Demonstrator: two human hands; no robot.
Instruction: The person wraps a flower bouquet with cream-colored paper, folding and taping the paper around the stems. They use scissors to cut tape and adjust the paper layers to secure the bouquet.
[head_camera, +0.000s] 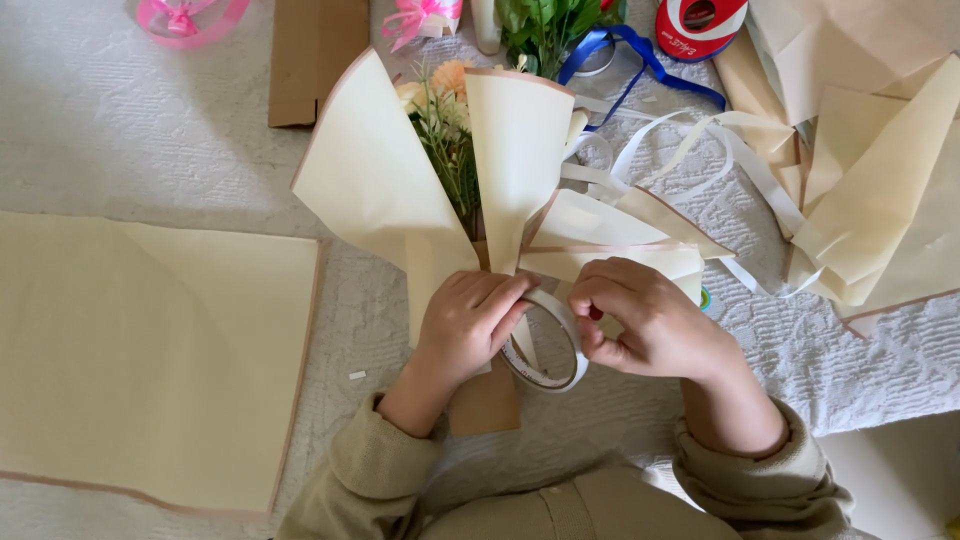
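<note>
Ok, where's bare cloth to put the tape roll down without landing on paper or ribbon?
Bare cloth lies upper left, between the pink ribbon spool, the cardboard strip and the big paper sheet. A narrower patch sits right of the right hand, below the folded papers. Around the bouquet and white ribbons it is crowded.

Surface: white textured cloth (130, 150), quilt-like pattern, covers the whole view. Lying on it: large flat cream paper sheet (140, 360) at left, pinkish edge; brown cardboard piece (305, 60) top centre-left; pink ribbon spool (185, 18) top left; loose white ribbon (700, 150) tangled right of centre; blue ribbon (640, 55) beside it; red-and-white tape roll (700, 25) top right; stack of folded cream papers (880, 200) at right; wrapped bouquet (450, 180) in the middle
</note>
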